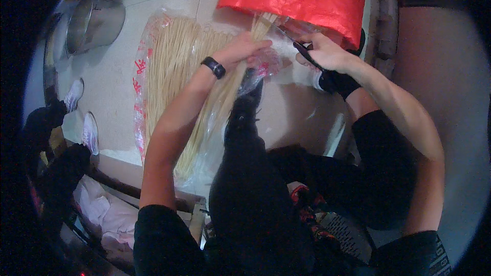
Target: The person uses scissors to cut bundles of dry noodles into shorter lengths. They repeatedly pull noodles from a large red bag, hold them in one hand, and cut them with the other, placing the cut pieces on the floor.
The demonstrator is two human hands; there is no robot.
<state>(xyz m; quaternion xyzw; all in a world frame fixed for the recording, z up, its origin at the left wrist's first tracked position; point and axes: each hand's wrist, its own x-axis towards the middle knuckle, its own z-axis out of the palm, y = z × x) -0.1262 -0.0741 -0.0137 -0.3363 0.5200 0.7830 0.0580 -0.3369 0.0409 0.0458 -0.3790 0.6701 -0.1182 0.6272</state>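
Observation:
My left hand (245, 49), with a dark watch (214, 67) on its wrist, grips a bundle of long, thin dried noodles (262, 25). The bundle's upper end reaches the mouth of a red bag (291, 4) that bears printed writing. In my right hand (326, 51) is a pair of black-handled scissors (307, 49), its metal blades lying at the bundle just above my left fingers. More dried noodles (172, 61) lie side by side on a clear plastic wrapper (139, 84) with red print, left of my left forearm. Crumpled clear plastic (268, 61) hangs beneath my left hand.
A round metal pot (94, 25) stands on the tiled floor (172, 2) at upper left. At far left are another person's white shoes (90, 132) and dark-clothed legs. My black shoe (242, 111) is beside the noodles. Pink cloth (111, 214) lies at lower left.

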